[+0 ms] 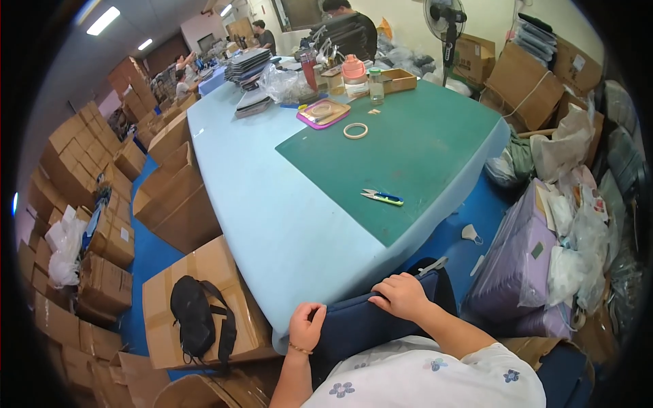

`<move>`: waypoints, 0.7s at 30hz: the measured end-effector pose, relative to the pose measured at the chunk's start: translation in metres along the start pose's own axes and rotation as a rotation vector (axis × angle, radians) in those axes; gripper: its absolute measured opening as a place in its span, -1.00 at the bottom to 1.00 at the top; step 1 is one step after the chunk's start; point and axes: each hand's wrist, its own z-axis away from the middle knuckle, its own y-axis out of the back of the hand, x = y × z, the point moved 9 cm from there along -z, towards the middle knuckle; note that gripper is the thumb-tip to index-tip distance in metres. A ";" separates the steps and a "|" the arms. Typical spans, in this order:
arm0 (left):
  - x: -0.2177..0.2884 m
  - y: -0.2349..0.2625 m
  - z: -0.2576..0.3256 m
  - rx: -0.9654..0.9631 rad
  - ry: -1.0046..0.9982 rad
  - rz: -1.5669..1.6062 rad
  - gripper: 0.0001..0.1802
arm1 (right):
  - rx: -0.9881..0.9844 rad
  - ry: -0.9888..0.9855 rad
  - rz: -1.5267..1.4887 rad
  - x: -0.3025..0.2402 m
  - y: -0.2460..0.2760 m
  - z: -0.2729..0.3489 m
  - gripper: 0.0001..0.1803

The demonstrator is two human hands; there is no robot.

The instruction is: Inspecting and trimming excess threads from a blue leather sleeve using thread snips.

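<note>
dark blue and flat, the cloth bag (354,325) sits between the white shirt (408,382) and the table (238,190). the left hand (305,330) is curled, pinching its top left corner; the right hand (403,297) bends its fingers over its top rim. it looks light and bendy, not easy to break, so that firmer rim seems good to hold

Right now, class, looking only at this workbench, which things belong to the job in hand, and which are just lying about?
In hand:
- navy fabric item, with the left hand and right hand at its upper edge

Apparently just lying about:
- thread snips, on the green mat, untouched
- tape roll
- pink-lidded bottle
</note>
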 end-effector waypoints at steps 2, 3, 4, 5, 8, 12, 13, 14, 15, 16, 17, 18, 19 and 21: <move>0.009 -0.004 -0.001 0.089 -0.092 -0.104 -0.81 | -0.001 0.000 0.002 0.003 -0.002 0.001 -0.78; 0.008 -0.007 0.001 0.088 -0.089 -0.105 -0.81 | -0.021 -0.005 -0.016 0.004 -0.002 0.001 -0.79; 0.003 -0.009 0.002 0.103 -0.045 -0.061 -0.80 | -0.041 -0.009 -0.034 0.004 -0.003 0.001 -0.80; -0.003 -0.009 0.003 0.118 0.000 -0.017 -0.79 | -0.042 -0.011 -0.035 0.005 -0.002 0.003 -0.80; -0.027 -0.017 0.005 0.052 0.138 0.306 -0.81 | -0.031 -0.004 -0.058 0.004 0.003 0.006 -0.81; -0.004 -0.030 0.010 -0.029 0.177 0.495 -0.80 | 0.045 -0.041 -0.047 0.013 0.017 0.008 -0.79; 0.015 -0.033 0.010 -0.051 0.111 0.459 -0.75 | 0.050 -0.055 -0.058 0.018 0.017 0.010 -0.79; 0.028 -0.036 0.011 -0.073 0.046 0.423 -0.68 | 0.050 -0.061 -0.059 0.020 0.017 0.011 -0.79; 0.027 -0.038 0.010 -0.103 0.061 0.430 -0.63 | 0.057 -0.065 -0.067 0.022 0.018 0.011 -0.79; 0.025 -0.038 0.008 -0.108 0.067 0.430 -0.63 | 0.063 -0.068 -0.075 0.023 0.019 0.011 -0.79; 0.024 -0.037 0.005 -0.102 0.040 0.325 -0.63 | 0.073 -0.066 -0.077 0.025 0.017 0.011 -0.79; 0.023 -0.037 0.002 -0.097 0.013 0.220 -0.63 | 0.073 -0.068 -0.076 0.027 0.015 0.010 -0.80; 0.017 -0.038 0.001 -0.076 0.043 0.238 -0.62 | 0.072 -0.070 -0.075 0.029 0.015 0.010 -0.80; 0.006 -0.040 -0.005 -0.059 0.121 0.297 -0.62 | 0.020 -0.127 -0.082 0.041 0.011 0.007 -0.77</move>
